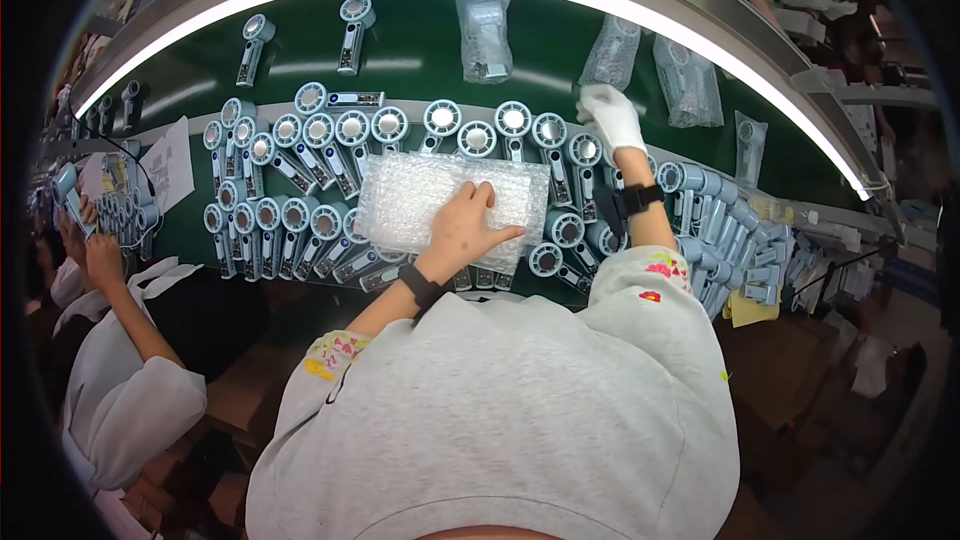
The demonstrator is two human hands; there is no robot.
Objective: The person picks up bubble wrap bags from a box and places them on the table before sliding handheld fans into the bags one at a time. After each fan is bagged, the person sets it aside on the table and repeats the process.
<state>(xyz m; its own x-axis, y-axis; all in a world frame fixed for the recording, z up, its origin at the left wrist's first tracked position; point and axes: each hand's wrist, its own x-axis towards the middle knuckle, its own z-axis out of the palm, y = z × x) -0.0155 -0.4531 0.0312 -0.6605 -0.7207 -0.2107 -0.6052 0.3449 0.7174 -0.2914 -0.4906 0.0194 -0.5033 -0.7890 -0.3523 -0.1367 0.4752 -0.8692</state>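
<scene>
Bubble-wrap pouches: a clear, blistered, shiny stack (405, 199) lies in front of the wearer, its long axis running left to right, a lower layer jutting out at the near edge.
Left hand: bare, it (464, 226) rests on the stack, thumb spread wide from bent fingers; whether it pinches a layer cannot be told.
Right hand: white-gloved and blurred, it (612, 122) reaches beyond the stack, up and to the right, fingers curled in; whether it grips anything cannot be told.
Bagged handheld fan: wrapped in cloudy bubble film, it (613, 50) lies just past the glove, nearer the right hand than the left, its long axis slanting from upper right to lower left.
Unwrapped fans: pale blue, round-headed rows (353, 128) flank the pouches on the green tabletop (415, 50).
Far left: a co-worker's hand (103, 258) works beside another fan.
</scene>
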